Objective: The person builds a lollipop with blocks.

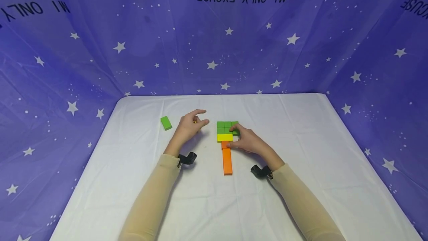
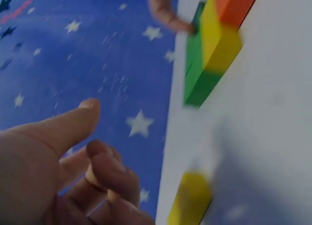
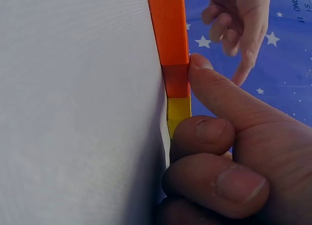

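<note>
Green blocks lie side by side in a small grid on the white tabletop. A yellow block touches their near side, followed by a short orange block and a long orange block. My right hand reaches over this row from the right, index fingertip on the green blocks and thumb against the short orange one. To the left, my left hand hovers with loosely bent fingers and holds nothing. Beneath it lies a loose yellow block, mostly hidden in the head view.
A single green block lies left of my left hand. White cloth covers the table. Purple star-printed curtains stand along its back and sides. Each wrist carries a black camera mount.
</note>
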`<state>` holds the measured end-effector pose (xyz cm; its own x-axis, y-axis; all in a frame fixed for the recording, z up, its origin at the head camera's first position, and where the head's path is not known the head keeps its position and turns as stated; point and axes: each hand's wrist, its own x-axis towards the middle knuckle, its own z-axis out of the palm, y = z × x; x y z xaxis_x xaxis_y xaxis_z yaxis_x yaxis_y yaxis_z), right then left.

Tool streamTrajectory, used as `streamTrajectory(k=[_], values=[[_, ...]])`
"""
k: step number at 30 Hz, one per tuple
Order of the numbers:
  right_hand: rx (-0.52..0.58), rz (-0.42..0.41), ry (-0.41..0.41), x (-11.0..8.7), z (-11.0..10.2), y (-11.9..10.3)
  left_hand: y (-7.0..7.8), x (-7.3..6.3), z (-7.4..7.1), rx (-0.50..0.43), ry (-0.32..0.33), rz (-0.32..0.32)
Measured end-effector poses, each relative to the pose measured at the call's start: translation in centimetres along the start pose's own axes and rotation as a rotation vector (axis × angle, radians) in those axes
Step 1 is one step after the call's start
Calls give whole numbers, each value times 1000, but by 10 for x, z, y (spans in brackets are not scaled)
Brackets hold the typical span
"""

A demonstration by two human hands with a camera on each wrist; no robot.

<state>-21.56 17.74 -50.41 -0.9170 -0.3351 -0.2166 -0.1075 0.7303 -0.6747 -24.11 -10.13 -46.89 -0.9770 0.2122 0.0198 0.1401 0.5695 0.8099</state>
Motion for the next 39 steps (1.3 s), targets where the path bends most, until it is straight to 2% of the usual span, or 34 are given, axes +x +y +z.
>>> streamTrajectory(k=[6,11,18,27,34,39], values=[[9,1,-5,-1,0,0,-15,-4,-42,-11,-24,-86],[13,-2,-10,0,-1,0,-31,-10,-73,16,-28,-156],[19,-2,-12,2,0,2,-49,-21,-99,30,-30,-235],[13,3,-10,1,0,2,-68,-29,-115,39,-36,-303],[15,11,-7,0,1,1,-80,-27,-110,86,-55,-334],[17,9,-8,0,0,1,-83,-25,-106,120,-49,-355]])
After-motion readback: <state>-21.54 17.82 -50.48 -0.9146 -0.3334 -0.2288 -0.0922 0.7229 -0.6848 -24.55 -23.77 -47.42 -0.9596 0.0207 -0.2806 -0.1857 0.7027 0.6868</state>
